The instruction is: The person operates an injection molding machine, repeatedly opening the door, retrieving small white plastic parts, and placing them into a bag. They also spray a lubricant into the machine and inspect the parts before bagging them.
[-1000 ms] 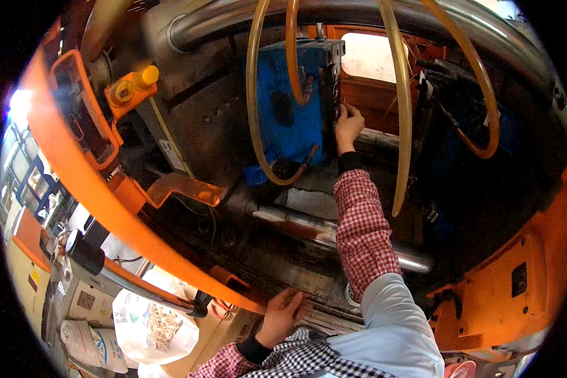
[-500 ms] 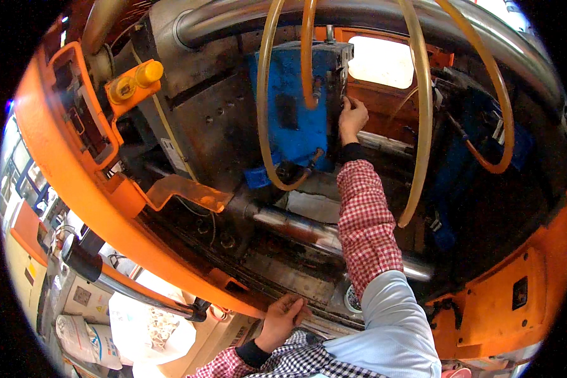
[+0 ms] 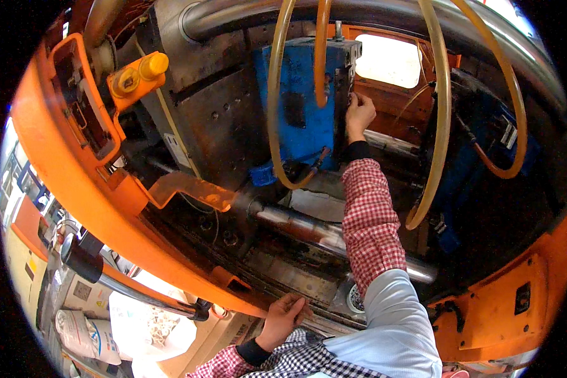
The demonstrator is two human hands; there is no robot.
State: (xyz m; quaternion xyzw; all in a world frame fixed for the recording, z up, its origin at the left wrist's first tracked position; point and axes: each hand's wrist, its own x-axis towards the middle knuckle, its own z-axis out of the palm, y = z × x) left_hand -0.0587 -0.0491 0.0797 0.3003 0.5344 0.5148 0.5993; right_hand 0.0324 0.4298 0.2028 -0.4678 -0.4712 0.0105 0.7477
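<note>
Right hand (image 3: pixel 359 114) fingertips hidden behind blue mould block (image 3: pixel 302 107).

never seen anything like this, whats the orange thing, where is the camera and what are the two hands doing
The camera sits on the person's head and looks down and forward through a fisheye lens, so straight edges bend. It shows the open inside of a large orange machine, an industrial press of some kind. In the middle is a blue metal block bolted to a dark steel plate. Yellowish hoses loop in front of it, and shiny steel bars run below.

The right hand, on an arm in a red checked sleeve, reaches up and touches the block's right edge; whether it holds anything is too small to tell. The left hand rests on the machine's lower metal rail, near the orange rim.
</note>
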